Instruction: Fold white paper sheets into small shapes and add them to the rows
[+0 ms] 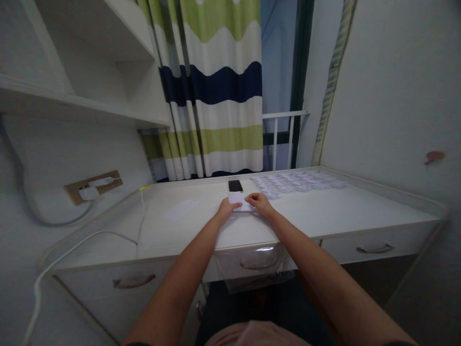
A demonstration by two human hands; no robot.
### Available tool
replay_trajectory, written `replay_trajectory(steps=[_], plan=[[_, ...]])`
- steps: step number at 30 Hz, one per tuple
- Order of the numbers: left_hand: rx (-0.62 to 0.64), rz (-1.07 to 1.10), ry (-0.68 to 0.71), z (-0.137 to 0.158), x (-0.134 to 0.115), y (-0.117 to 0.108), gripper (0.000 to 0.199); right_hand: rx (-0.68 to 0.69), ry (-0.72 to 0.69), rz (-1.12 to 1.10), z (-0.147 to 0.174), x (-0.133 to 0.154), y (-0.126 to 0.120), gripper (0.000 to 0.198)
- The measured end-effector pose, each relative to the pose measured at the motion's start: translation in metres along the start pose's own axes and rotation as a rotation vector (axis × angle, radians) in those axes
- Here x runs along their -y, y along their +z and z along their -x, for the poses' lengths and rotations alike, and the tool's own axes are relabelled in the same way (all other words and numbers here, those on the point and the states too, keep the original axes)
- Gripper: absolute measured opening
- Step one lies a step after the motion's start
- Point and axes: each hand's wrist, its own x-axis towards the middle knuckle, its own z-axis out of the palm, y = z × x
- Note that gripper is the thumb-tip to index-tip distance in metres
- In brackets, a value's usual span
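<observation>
A small white sheet of paper lies between my two hands near the middle of the desk. My left hand grips its left side, with the thumb laid across the front. The fingers of my right hand are pinched together at the paper's right edge. Just beyond the paper rests a black phone, its near end covered by the sheet. To the right, several rows of small folded white paper pieces spread along the back of the desk. More flat white paper lies to the left.
The white desk has a raised back edge and drawers with metal handles. Clear plastic hangs over the middle drawer. A white cable crosses the left side. Shelves overhang at upper left; a striped curtain hangs behind.
</observation>
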Motion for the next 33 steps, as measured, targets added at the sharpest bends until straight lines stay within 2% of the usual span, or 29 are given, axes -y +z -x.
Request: replay_trajectory(steps=[6, 15, 18, 24, 28, 33], plan=[[-0.078, 0.01, 0.005, -0.002, 0.002, -0.002, 0.044, 0.02, 0.009, 0.027, 0.001, -0.001, -0.001, 0.029], [-0.103, 0.039, 0.011, -0.003, 0.0, -0.003, 0.043, 0.034, 0.02, -0.058, 0.001, 0.0, 0.0, 0.03], [-0.076, -0.016, 0.024, -0.002, 0.0, -0.002, 0.039, 0.041, 0.013, -0.08, 0.002, 0.001, 0.001, 0.031], [0.117, -0.185, 0.022, 0.005, -0.006, 0.003, 0.037, 0.016, 0.049, -0.116, 0.001, 0.001, -0.001, 0.03], [0.109, -0.177, 0.063, 0.008, -0.009, 0.006, 0.042, -0.013, 0.05, -0.128, -0.001, -0.002, -0.003, 0.027], [0.056, -0.146, 0.148, 0.005, -0.009, 0.007, 0.037, -0.026, 0.059, -0.119, -0.001, -0.003, -0.001, 0.022]])
